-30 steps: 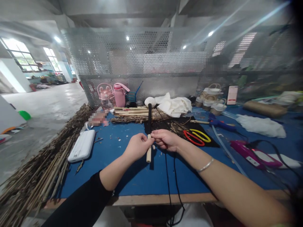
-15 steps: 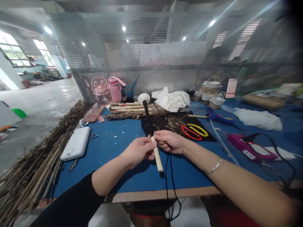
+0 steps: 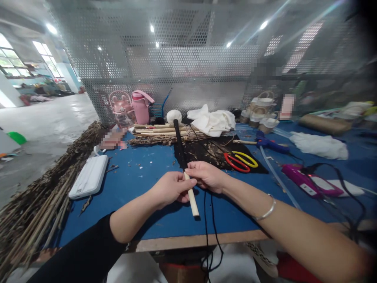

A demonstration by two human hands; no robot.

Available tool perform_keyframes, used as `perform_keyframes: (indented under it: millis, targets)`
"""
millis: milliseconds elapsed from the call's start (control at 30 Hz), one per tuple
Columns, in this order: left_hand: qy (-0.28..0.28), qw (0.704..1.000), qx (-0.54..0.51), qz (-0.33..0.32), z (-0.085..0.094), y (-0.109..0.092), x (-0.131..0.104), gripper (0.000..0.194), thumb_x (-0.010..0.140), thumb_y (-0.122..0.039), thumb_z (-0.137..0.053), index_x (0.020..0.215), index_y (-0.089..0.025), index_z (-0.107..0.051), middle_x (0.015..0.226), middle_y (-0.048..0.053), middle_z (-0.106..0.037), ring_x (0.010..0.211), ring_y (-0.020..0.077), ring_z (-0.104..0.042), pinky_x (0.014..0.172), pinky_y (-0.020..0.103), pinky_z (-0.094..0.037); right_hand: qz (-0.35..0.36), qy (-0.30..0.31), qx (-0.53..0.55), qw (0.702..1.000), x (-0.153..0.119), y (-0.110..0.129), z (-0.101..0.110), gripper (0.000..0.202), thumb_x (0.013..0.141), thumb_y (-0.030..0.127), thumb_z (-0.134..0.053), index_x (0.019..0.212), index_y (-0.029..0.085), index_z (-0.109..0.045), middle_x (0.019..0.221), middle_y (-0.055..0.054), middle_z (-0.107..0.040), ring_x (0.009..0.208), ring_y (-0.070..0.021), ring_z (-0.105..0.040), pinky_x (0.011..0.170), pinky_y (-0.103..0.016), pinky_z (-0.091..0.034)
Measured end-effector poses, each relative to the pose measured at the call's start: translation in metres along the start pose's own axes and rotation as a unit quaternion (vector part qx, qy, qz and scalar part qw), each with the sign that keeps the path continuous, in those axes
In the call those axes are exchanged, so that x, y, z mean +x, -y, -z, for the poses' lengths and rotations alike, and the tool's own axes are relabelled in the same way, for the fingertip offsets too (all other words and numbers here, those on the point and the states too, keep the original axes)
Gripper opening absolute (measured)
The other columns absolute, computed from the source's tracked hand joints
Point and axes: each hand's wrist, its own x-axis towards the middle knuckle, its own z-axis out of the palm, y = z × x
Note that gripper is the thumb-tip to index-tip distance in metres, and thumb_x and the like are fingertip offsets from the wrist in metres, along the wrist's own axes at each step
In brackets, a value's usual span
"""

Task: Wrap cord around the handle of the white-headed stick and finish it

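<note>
Blue covers the table (image 3: 129, 173) before us, with a wooden edge (image 3: 171, 242) running along its near side. Over that edge hangs a loose black cord (image 3: 208, 261), tangled at its lower end and rising to just beneath our right hand. At the middle of the table we have one stick (image 3: 180, 149), its pale end toward us, its longer black stretch slanting far and a little left. Our left hand (image 3: 173, 188) pinches the pale part between thumb and fingers; our right hand (image 3: 206, 176) (the one with a silver bangle (image 3: 267, 208) at the wrist) has its fingertips pressed together on the stick where black meets pale, though whether the cord is caught in them we cannot tell. To the left lie a white device (image 3: 89, 177) and a long heap of dried stems (image 3: 55, 204); to the right, a purple device (image 3: 300, 179). Farther off, scissors (image 3: 238, 160) with red and yellow handles lie on a black cloth (image 3: 226, 145), left of a blue tool (image 3: 272, 144). Beyond them we see bundled sticks (image 3: 159, 131), a crumpled white cloth (image 3: 215, 122), a pink bottle (image 3: 140, 110) and, farthest, a perforated screen (image 3: 188, 59).
</note>
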Motion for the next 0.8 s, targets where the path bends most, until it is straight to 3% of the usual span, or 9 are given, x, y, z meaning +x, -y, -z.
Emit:
perform_keyframes:
  millis: [267, 467, 633, 800]
  targets:
    - [0.053, 0.995, -0.082, 0.006, -0.004, -0.003, -0.005, 0.035, 0.07, -0.045, -0.068, 0.076, -0.013, -0.054, 0.062, -0.003, -0.052, 0.05, 0.0044, -0.049, 0.049, 0.017, -0.046, -0.042, 0.055, 0.002, 0.998, -0.009, 0.011, 0.011, 0.035, 0.071, 0.041, -0.068, 0.07, 0.018, -0.042, 0.042, 0.012, -0.033, 0.033, -0.001, -0.016, 0.03, -0.015, -0.011]
    - [0.096, 0.982, -0.162, 0.027, 0.003, -0.006, -0.003, 0.038, 0.065, -0.043, -0.073, 0.083, -0.013, -0.058, 0.067, 0.0, -0.058, 0.053, 0.0056, -0.054, 0.052, 0.018, -0.048, -0.041, 0.077, 0.056, 0.995, -0.007, 0.009, 0.009, 0.03, 0.073, 0.039, -0.067, 0.076, 0.016, -0.047, 0.048, 0.009, -0.043, 0.034, -0.0002, -0.016, 0.032, -0.014, -0.007]
    - [0.046, 0.997, -0.031, 0.048, 0.003, -0.003, -0.003, 0.044, 0.062, -0.052, -0.07, 0.068, -0.012, -0.055, 0.057, 0.001, -0.058, 0.048, 0.0077, -0.054, 0.044, 0.018, -0.042, -0.026, 0.03, -0.004, 0.999, -0.007, 0.006, 0.002, 0.036, 0.07, 0.044, -0.068, 0.069, 0.017, -0.044, 0.042, 0.011, -0.033, 0.033, -0.0013, -0.015, 0.031, -0.016, -0.009]
    - [0.025, 0.998, -0.052, 0.013, -0.003, -0.001, -0.004, 0.046, 0.057, -0.053, -0.073, 0.066, -0.013, -0.052, 0.054, -0.003, -0.055, 0.046, 0.0052, -0.05, 0.048, 0.018, -0.043, -0.024, 0.04, -0.025, 0.999, -0.007, 0.008, 0.007, 0.035, 0.073, 0.045, -0.066, 0.073, 0.017, -0.045, 0.046, 0.01, -0.035, 0.035, -0.0015, -0.015, 0.032, -0.017, -0.009]
